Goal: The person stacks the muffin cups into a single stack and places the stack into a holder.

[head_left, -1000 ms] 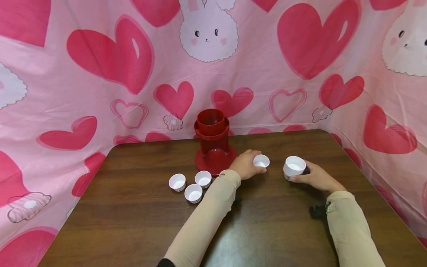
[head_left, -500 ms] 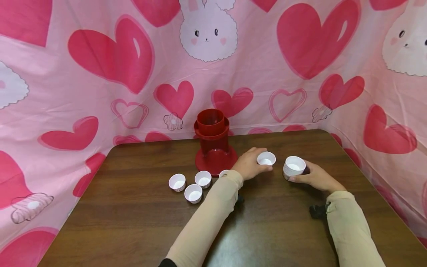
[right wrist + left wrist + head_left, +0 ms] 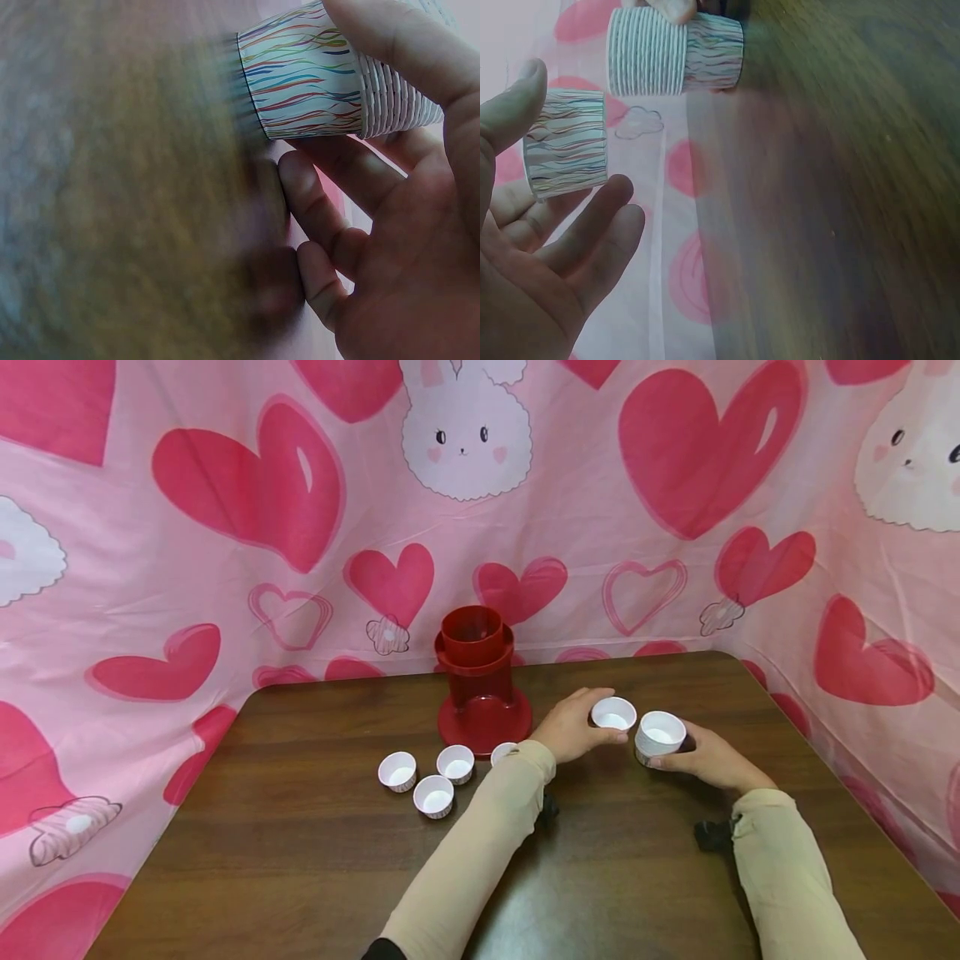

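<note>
My left hand (image 3: pixel 573 727) pinches a single white paper baking cup (image 3: pixel 613 714) between thumb and fingers. In the left wrist view this paper cup (image 3: pixel 568 142) shows thin wavy coloured lines on its side. My right hand (image 3: pixel 716 758) grips a nested stack of the same paper cups (image 3: pixel 660 735), its open end up. The right wrist view shows the bottom cup of the stack (image 3: pixel 300 79) with bright wavy stripes and several rims packed above it. The single cup is close beside the stack's left side, near the height of its top.
Several paper cups (image 3: pixel 434 797) stand to the left on the brown wooden table (image 3: pixel 300 860), one partly hidden behind the left sleeve. A red cylindrical stand with a round base (image 3: pixel 483 722) is behind them. A pink heart-patterned cloth (image 3: pixel 300 602) hangs around the back and sides.
My left hand has moved right and slightly up with the single cup, bringing it closer to the stack. Another cup has come into view beside the left sleeve. My right hand stays in place.
</note>
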Tool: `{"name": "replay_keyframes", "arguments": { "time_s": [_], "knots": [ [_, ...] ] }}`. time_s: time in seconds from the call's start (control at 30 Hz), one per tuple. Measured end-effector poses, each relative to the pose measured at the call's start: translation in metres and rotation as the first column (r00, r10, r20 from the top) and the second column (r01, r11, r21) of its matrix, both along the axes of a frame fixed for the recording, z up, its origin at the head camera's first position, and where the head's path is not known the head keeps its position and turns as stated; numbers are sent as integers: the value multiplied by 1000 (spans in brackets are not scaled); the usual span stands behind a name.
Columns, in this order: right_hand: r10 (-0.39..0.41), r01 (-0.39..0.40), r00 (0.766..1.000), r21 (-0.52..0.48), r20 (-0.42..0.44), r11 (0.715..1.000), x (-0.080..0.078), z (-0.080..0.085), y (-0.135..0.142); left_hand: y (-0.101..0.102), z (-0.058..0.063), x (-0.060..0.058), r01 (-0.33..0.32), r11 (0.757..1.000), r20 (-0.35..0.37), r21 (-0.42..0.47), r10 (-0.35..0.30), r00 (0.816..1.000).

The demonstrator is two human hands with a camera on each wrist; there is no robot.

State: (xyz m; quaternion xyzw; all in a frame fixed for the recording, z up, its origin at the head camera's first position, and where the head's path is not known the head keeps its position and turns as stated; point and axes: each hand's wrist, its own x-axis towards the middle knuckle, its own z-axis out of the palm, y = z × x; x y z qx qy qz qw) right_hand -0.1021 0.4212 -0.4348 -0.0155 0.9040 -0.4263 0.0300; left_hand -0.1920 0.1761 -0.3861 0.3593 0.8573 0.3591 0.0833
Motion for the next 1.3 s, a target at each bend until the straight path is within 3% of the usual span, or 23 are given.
{"name": "replay_keyframes", "arguments": {
  "time_s": [0.33, 0.6, 1.1, 1.3],
  "knots": [
    [-10, 10, 1000, -8, 15, 1000, 1, 1, -1, 14, 0, 4, 51, 998, 12, 33, -51, 999],
    [-12, 12, 1000, 0, 19, 1000, 1, 1, 0, 29, 6, 6, 96, 994, -20, -51, -97, 995],
    [-8, 7, 1000, 8, 23, 1000, 1, 0, 2, 61, 7, 17, 51, 996, -86, -67, -57, 995],
    [-8, 8, 1000, 1, 1, 1000, -1, -1, 2, 65, 2, 21, 51, 989, -101, -138, -65, 993]
  ]
}}
